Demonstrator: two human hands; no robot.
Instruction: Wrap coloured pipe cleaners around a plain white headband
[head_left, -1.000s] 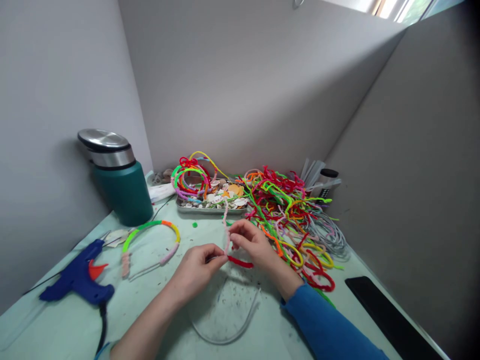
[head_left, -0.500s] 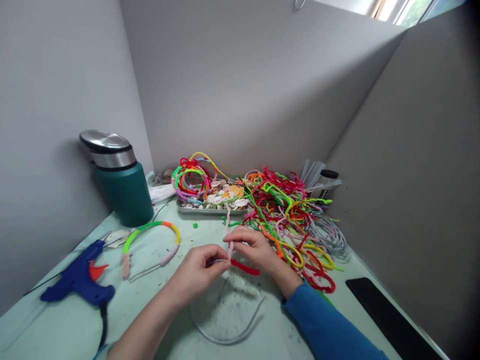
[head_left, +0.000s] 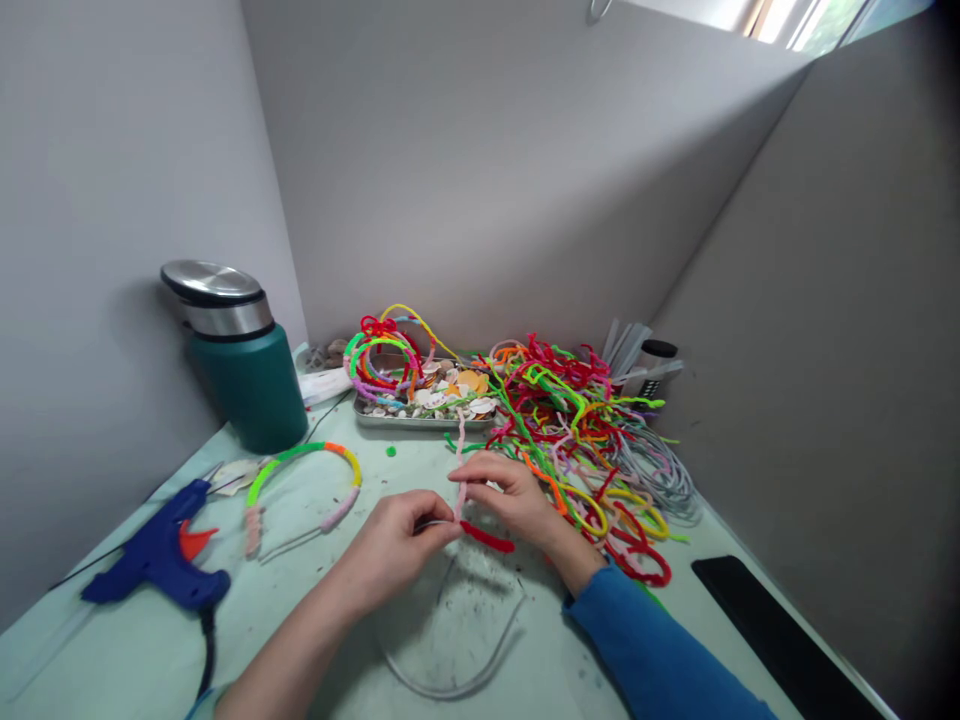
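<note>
My left hand (head_left: pixel 405 545) pinches a thin grey band between thumb and forefinger. The band's end past my fingertips is covered in a red pipe cleaner wrap (head_left: pixel 487 538); the rest of the grey band (head_left: pixel 450 692) curves round below my hands. My right hand (head_left: pixel 514 495) holds a pale pink pipe cleaner (head_left: pixel 461 445) between its fingers. That pipe cleaner stands nearly upright, and its lower end meets the band at my left fingertips. To the left lies another band (head_left: pixel 341 455) wrapped in green, orange, yellow, lilac and pink.
A blue glue gun (head_left: pixel 161 560) and a teal bottle (head_left: pixel 251 390) are on the left. Behind my hands, a metal tray (head_left: pixel 420 422) holds small pieces and wrapped hoops (head_left: pixel 375 345). Tangled pipe cleaners (head_left: pixel 562 390), grey bands (head_left: pixel 664 480) and a black strip (head_left: pixel 780 640) are on the right.
The upper end of the pink pipe cleaner has tilted slightly right. The grey band and red wrap have shifted a little left. Both hands keep their grips.
</note>
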